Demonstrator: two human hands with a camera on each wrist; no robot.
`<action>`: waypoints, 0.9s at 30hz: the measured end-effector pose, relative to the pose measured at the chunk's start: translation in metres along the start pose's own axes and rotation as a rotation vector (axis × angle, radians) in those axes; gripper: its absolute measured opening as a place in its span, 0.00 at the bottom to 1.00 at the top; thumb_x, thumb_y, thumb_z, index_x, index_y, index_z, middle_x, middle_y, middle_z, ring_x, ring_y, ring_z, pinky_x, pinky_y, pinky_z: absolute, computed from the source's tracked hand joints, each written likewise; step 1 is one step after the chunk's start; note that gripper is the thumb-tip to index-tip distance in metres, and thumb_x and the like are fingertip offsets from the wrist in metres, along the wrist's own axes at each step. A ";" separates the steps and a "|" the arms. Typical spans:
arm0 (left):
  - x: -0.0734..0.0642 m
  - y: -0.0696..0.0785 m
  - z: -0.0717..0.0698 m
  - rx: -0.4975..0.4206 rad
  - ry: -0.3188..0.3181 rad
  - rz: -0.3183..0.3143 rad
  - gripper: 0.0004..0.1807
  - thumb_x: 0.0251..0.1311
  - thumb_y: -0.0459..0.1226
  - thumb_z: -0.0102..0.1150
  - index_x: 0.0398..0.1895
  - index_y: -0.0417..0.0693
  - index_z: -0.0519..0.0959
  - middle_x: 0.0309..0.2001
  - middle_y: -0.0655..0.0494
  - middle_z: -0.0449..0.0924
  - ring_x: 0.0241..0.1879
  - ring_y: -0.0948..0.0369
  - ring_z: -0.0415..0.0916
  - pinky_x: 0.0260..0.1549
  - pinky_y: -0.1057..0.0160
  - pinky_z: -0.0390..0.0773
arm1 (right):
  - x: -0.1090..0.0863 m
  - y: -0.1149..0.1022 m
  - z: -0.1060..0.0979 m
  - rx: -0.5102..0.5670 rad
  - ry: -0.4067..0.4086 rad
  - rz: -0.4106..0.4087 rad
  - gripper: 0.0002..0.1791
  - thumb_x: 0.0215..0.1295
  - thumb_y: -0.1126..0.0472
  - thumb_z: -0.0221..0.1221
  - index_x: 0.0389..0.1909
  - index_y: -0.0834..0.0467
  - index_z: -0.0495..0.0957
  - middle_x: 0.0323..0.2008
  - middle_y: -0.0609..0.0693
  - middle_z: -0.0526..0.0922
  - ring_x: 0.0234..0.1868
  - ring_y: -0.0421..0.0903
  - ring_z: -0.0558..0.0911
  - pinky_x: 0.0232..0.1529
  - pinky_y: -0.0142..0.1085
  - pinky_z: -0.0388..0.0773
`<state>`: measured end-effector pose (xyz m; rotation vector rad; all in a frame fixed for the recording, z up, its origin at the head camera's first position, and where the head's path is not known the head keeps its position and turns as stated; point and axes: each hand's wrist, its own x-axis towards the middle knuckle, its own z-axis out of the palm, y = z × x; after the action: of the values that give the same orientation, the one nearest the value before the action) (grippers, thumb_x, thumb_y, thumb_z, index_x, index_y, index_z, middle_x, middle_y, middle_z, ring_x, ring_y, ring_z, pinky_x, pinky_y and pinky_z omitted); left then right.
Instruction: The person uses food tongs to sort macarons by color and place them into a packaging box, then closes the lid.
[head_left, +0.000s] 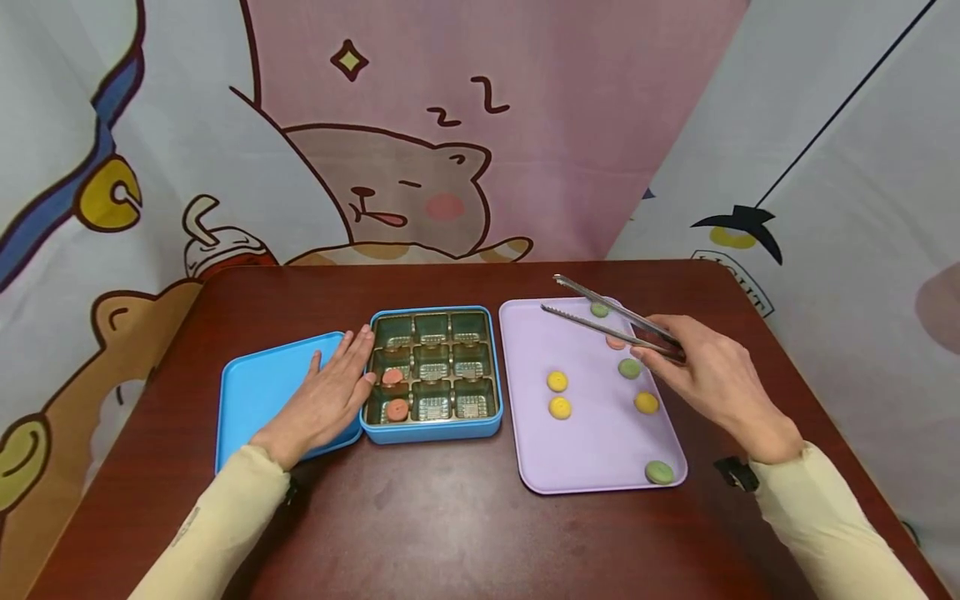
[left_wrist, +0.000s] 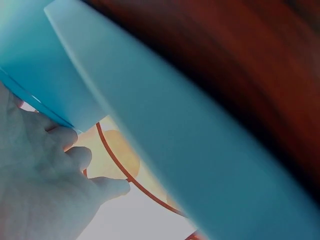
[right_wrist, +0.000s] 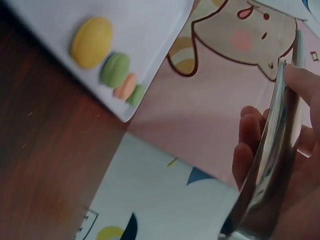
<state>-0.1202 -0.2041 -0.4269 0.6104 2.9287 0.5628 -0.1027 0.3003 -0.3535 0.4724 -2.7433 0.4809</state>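
My right hand (head_left: 723,383) grips metal tongs (head_left: 600,321) by the handle end. The tongs' arms are spread over the far part of a lilac tray (head_left: 585,458), with nothing between their tips. Several macarons lie on that tray: yellow ones (head_left: 559,407), green ones (head_left: 659,472) and a pink one (head_left: 615,342) partly hidden behind the tongs. Fingers extended, my left hand (head_left: 326,400) lies over a blue lid (head_left: 262,392) and touches the left side of a blue box (head_left: 431,433). Two pink macarons (head_left: 397,409) sit in the divided gold insert's left column, middle and near compartments.
A dark wooden table (head_left: 442,517) carries the lid, box and tray side by side, the lid against the box. A printed cartoon curtain (head_left: 562,125) hangs behind the table's far edge and along both sides.
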 end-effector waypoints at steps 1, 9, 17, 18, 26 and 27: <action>0.000 0.000 0.000 0.001 -0.001 -0.001 0.36 0.84 0.47 0.35 0.85 0.44 0.40 0.85 0.48 0.37 0.82 0.46 0.35 0.72 0.27 0.38 | -0.001 0.003 0.000 -0.002 -0.005 0.016 0.26 0.62 0.55 0.74 0.59 0.58 0.79 0.40 0.50 0.83 0.32 0.45 0.77 0.29 0.45 0.76; 0.000 0.000 -0.001 -0.001 -0.008 -0.007 0.35 0.84 0.47 0.36 0.85 0.44 0.42 0.85 0.50 0.37 0.82 0.46 0.36 0.72 0.28 0.37 | -0.013 0.032 0.003 -0.052 -0.042 0.089 0.31 0.64 0.51 0.72 0.64 0.58 0.76 0.45 0.56 0.81 0.34 0.50 0.75 0.29 0.47 0.72; 0.002 -0.001 -0.002 -0.006 -0.013 -0.007 0.35 0.84 0.47 0.35 0.85 0.44 0.41 0.85 0.49 0.35 0.83 0.46 0.35 0.72 0.28 0.37 | -0.026 0.063 0.005 -0.088 -0.073 0.155 0.32 0.64 0.50 0.72 0.63 0.61 0.76 0.45 0.60 0.81 0.36 0.53 0.77 0.31 0.54 0.77; 0.002 -0.001 -0.002 -0.008 -0.013 -0.007 0.35 0.84 0.47 0.35 0.85 0.44 0.41 0.85 0.49 0.36 0.83 0.46 0.35 0.72 0.28 0.37 | -0.027 0.066 0.005 -0.095 -0.077 0.162 0.32 0.63 0.50 0.72 0.63 0.61 0.76 0.45 0.61 0.81 0.36 0.54 0.78 0.31 0.55 0.77; 0.000 0.000 -0.001 -0.011 -0.014 -0.007 0.35 0.84 0.47 0.35 0.85 0.45 0.40 0.85 0.48 0.37 0.82 0.46 0.35 0.72 0.28 0.38 | -0.042 0.081 0.008 -0.155 -0.149 0.210 0.34 0.64 0.47 0.72 0.61 0.66 0.76 0.48 0.67 0.80 0.40 0.60 0.80 0.36 0.65 0.80; 0.000 0.000 0.000 -0.012 -0.016 -0.007 0.35 0.84 0.47 0.35 0.85 0.45 0.40 0.84 0.48 0.37 0.82 0.46 0.35 0.72 0.28 0.38 | -0.044 0.082 0.008 -0.163 -0.157 0.213 0.34 0.63 0.47 0.72 0.61 0.66 0.76 0.48 0.68 0.80 0.41 0.61 0.80 0.36 0.65 0.80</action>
<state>-0.1206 -0.2042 -0.4266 0.6001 2.9097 0.5715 -0.0958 0.3821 -0.3987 0.1845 -2.9702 0.2753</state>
